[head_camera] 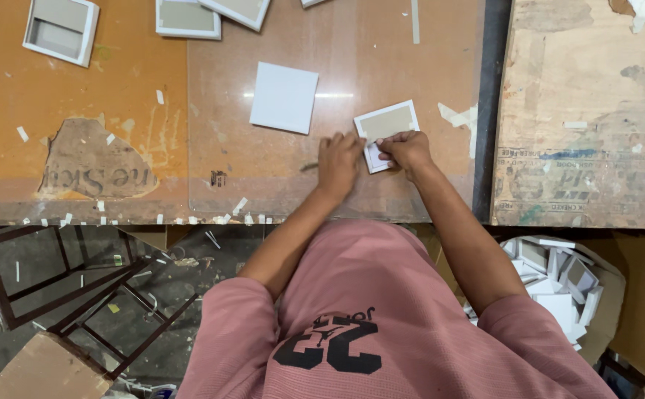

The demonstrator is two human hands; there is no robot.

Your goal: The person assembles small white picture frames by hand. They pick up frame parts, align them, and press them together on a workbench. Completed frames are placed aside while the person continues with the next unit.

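- The person leans over a worn orange worktable, both hands working at one small square box tray, white-rimmed with a beige inside, lying near the table's front edge.
- The left hand rests with fingers curled, fingertips pressing down at the tray's near left corner.
- The right hand has its fingers bent and pinched on the tray's near edge, where a small white flap shows beneath them.
- Just left of the tray, a little farther off, lies a flat white square card, apart from both hands.
- Along the far edge sit more white-rimmed trays: one at the far left, two overlapping near the middle.
- Torn scraps of pale tape dot the tabletop; a patch of old newspaper shows through the worn surface on the left.
- Low to the right, beside the person, a carton holds a heap of white box pieces.
- A brown metal frame stands on the floor at the near left.
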